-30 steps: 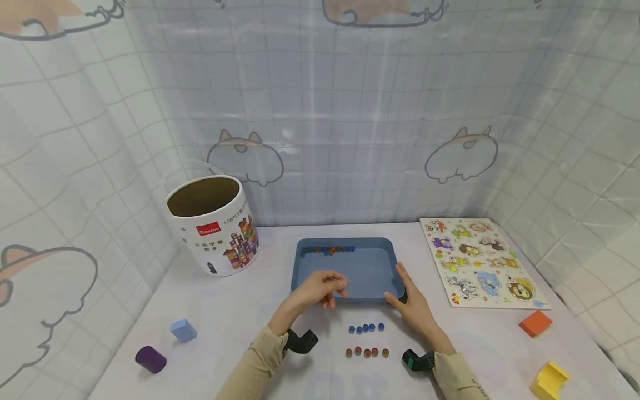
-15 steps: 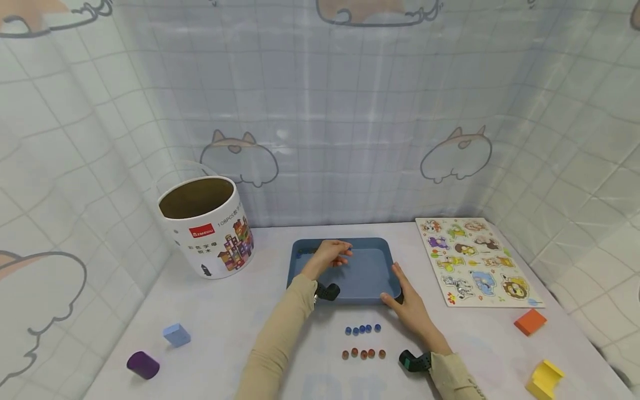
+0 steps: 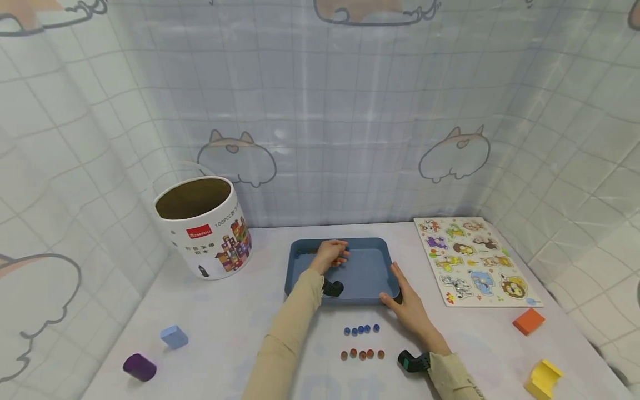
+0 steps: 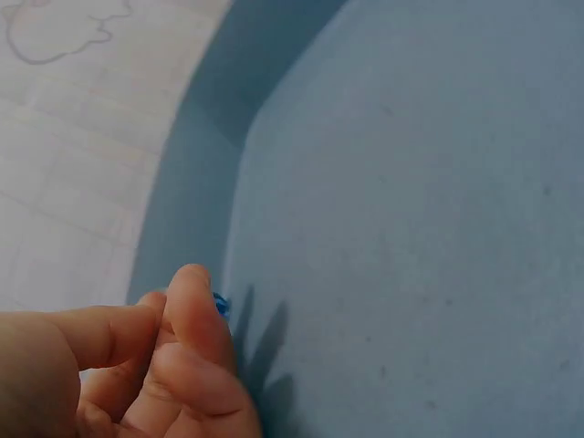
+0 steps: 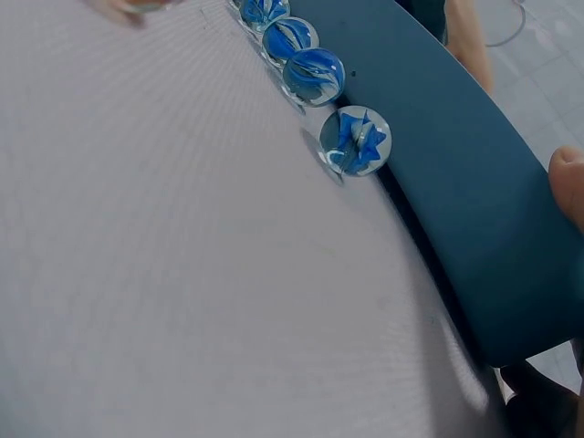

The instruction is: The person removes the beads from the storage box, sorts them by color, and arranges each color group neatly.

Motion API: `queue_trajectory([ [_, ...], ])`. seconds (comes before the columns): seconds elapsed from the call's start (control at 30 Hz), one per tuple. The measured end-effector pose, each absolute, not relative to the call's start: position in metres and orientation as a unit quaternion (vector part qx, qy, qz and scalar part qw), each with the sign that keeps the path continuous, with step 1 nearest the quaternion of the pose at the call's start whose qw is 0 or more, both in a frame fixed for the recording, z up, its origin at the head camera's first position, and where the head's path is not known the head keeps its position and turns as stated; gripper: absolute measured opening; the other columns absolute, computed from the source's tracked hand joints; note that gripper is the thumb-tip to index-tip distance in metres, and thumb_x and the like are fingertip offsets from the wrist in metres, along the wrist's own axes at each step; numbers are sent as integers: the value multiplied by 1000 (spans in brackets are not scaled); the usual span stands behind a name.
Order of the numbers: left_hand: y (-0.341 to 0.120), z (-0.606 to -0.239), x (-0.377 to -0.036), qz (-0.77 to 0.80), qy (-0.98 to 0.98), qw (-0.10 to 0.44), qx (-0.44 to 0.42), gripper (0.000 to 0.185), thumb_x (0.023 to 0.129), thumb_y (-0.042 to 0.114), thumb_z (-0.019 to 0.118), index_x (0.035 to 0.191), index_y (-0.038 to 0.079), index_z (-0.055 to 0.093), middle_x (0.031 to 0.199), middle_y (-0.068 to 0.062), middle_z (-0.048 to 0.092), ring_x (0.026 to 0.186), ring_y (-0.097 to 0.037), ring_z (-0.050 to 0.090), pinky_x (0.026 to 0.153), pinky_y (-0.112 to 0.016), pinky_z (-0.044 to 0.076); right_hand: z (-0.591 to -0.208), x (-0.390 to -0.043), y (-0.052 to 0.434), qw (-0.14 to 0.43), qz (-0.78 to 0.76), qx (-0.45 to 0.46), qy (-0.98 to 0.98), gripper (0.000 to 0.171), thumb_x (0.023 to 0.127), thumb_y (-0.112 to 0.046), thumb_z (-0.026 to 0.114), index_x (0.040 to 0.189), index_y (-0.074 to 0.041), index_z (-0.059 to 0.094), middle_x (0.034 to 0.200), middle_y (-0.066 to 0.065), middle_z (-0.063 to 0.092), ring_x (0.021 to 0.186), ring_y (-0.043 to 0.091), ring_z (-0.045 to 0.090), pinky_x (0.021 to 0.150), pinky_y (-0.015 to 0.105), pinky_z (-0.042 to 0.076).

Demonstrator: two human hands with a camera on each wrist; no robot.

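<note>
A blue-grey tray (image 3: pixel 367 278) holds a row of small glass marbles (image 3: pixel 305 251) along its far side, partly covered by my left hand (image 3: pixel 330 254). That hand reaches in with curled fingers. In the left wrist view a blue marble (image 4: pixel 222 305) shows right at its fingertips, beside the tray wall (image 4: pixel 187 192); I cannot tell whether it is pinched. My right hand (image 3: pixel 411 305) holds the tray's near right corner, thumb at the near edge and fingers along the side. Blue marbles (image 3: pixel 361 330) lie in a row before the tray, with orange-brown marbles (image 3: pixel 362 355) in another row nearer.
A white printed bucket (image 3: pixel 215 244) stands at the back left. On the right lies an animal puzzle board (image 3: pixel 475 266), with an orange block (image 3: pixel 529 321) and a yellow block (image 3: pixel 543 379) nearer. A light blue block (image 3: pixel 174 336) and a purple cylinder (image 3: pixel 140 367) lie left.
My left hand has moved from above the tray's near edge to the marble row at the far side, staying there over the last half second. My right hand has kept its hold on the tray.
</note>
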State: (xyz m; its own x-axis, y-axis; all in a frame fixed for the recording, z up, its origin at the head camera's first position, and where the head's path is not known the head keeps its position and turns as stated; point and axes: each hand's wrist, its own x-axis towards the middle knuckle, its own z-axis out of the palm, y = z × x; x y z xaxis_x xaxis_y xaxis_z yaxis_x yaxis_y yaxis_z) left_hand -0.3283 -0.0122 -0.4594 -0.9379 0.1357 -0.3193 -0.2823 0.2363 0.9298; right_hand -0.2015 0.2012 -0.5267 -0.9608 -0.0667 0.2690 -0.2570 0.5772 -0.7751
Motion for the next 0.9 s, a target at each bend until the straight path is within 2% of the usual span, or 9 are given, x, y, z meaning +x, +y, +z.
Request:
queue_trajectory([
  [0.13,-12,-461,-329,607,775,168,-52,29,100,12,50,126,6,63,103,-15,72,53,-6,56,49,-16,42,-527,-201,201,106,450,94,-882,82,90,-30,67,155,-10,22,162,12,18,147,40,21,115,58,22],
  [0.47,-5,-468,-341,552,817,157,-60,23,98,15,55,114,10,70,76,-3,70,46,-8,57,42,-19,39,-527,-202,200,103,446,93,-884,82,91,-32,67,156,-12,21,162,12,18,147,40,22,115,58,22],
  [0.9,1,-463,-334,469,871,143,-22,19,93,13,60,106,5,72,73,-4,69,50,-10,57,46,-21,43,-527,-202,201,114,446,94,-883,81,90,-32,67,155,-12,23,162,11,20,147,38,23,115,56,23],
])
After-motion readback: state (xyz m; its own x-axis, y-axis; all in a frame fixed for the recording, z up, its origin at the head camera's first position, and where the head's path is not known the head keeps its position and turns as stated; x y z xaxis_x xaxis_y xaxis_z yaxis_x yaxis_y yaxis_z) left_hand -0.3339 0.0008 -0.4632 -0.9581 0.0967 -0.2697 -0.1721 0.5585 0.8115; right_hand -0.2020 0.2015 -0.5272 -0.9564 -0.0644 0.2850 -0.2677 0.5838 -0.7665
